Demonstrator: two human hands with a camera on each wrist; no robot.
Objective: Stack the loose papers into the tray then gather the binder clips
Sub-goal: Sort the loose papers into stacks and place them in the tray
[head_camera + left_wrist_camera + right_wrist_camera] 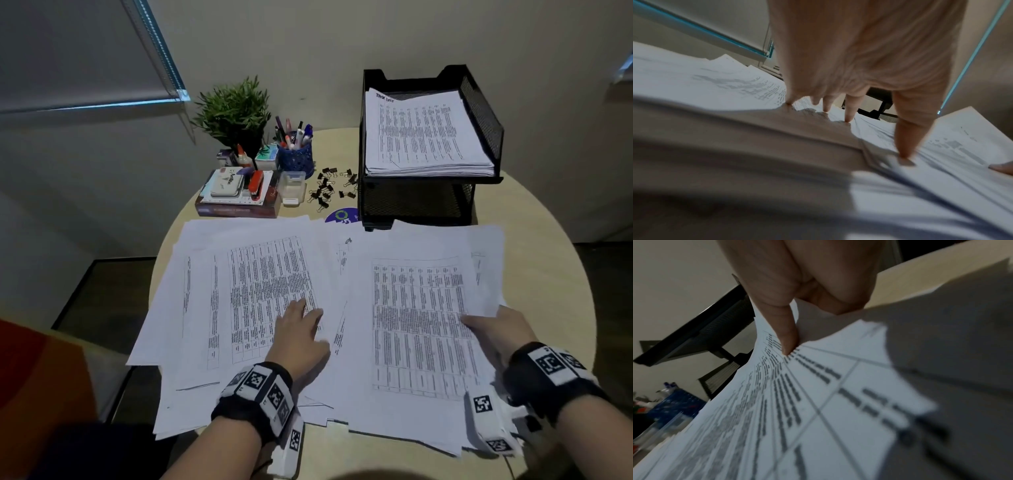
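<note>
Head view: the left hand (299,337) lies palm-down with fingers straight and spread on the loose printed sheets (260,294) in front of the black mesh letter tray (481,113); from the left wrist its fingertips (904,154) press the paper. The right hand (493,329), nearer the tray's right side, pinches the edge of a table-printed bundle (418,329), thumb (787,334) on top and fingers curled beneath. A stack in the tray's upper tier (424,137) reads roughly "TASK LIST". Binder clips (329,192) lie scattered just left of the tray, beside a clear box (291,186). Other print is too small to read.
</note>
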